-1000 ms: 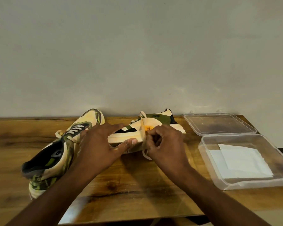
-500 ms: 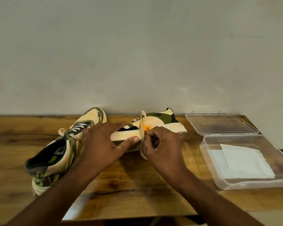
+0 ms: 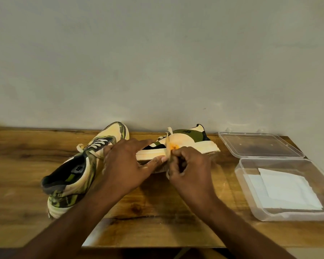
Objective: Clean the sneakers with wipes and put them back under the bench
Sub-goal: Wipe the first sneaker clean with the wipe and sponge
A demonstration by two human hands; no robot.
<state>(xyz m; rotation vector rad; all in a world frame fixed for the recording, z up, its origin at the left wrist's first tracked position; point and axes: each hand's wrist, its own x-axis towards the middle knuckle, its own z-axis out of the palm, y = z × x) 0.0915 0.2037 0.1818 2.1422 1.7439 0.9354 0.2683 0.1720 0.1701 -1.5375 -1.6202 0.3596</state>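
- Wooden desk [image 3: 26,165] against a pale wall.
- Left hand [image 3: 127,165] holds the tipped sneaker [image 3: 193,141]: thumb on sole edge, grip narrow.
- Right hand [image 3: 190,169] pinches its lace [image 3: 169,144].
- Second sneaker [image 3: 79,169] stands left.

- The left hand [image 3: 127,165] covers the front half of the tilted sneaker [image 3: 185,144], hiding its toe and most of its laces.
- What the curled fingers [image 3: 180,161] of the right hand [image 3: 189,169] pinch cannot be told; only a pale strip shows beside them.
- Both forearms are cut off by the bottom edge.
- The clear plastic box [image 3: 251,193] runs past the right edge.
- The near sneaker [image 3: 73,176] is blurred at its heel.
- The desk [image 3: 26,165] is cropped left.
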